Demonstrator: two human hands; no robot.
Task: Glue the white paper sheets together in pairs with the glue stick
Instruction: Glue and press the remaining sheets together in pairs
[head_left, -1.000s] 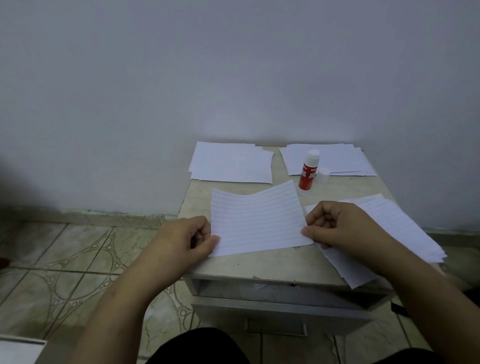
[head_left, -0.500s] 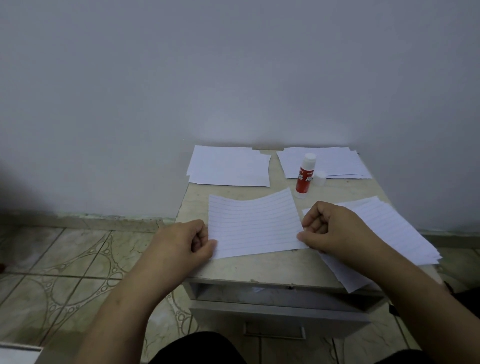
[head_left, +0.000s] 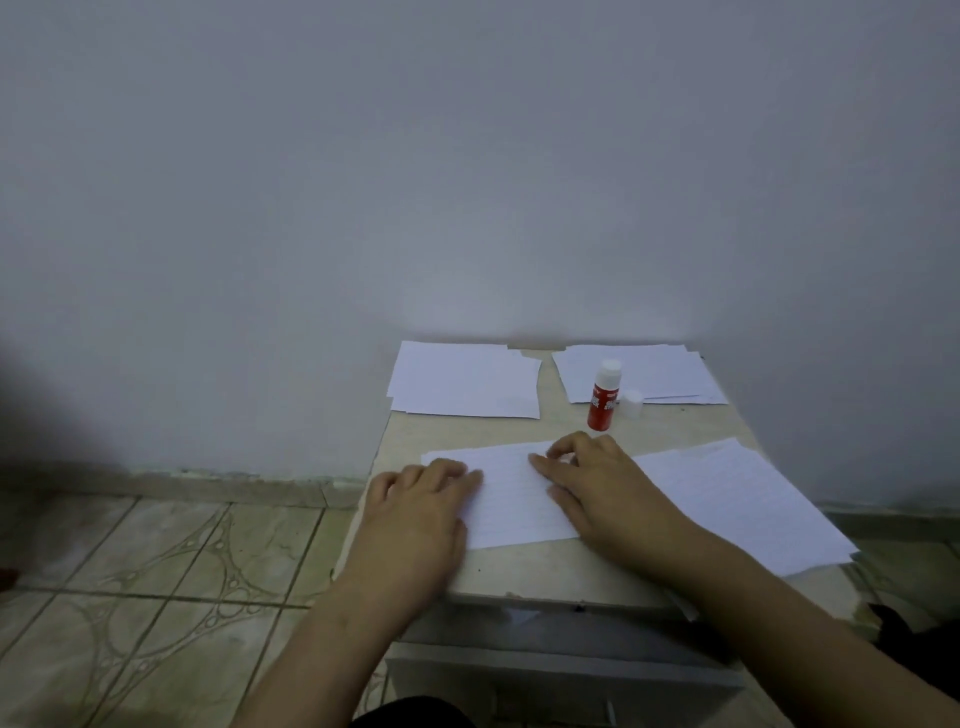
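Observation:
A lined white sheet (head_left: 511, 499) lies flat in the middle of the small table (head_left: 545, 574). My left hand (head_left: 421, 506) rests palm-down on its left edge with fingers laid flat. My right hand (head_left: 597, 480) presses on its right part, fingers slightly bent. A red glue stick (head_left: 604, 396) with a white top stands upright behind the sheet, its loose white cap (head_left: 632, 404) beside it. A stack of lined sheets (head_left: 737, 506) lies to the right. Two more white stacks sit at the back: a back left stack (head_left: 465, 380) and a back right stack (head_left: 660, 370).
The table stands against a pale wall (head_left: 467, 182), with a drawer front (head_left: 561, 680) below its near edge. Patterned floor tiles (head_left: 156, 582) spread to the left.
Both hands let go of the sheet's side edges and moved onto it, now pressing it flat on the table. The sheet, earlier bowed upward, lies flat.

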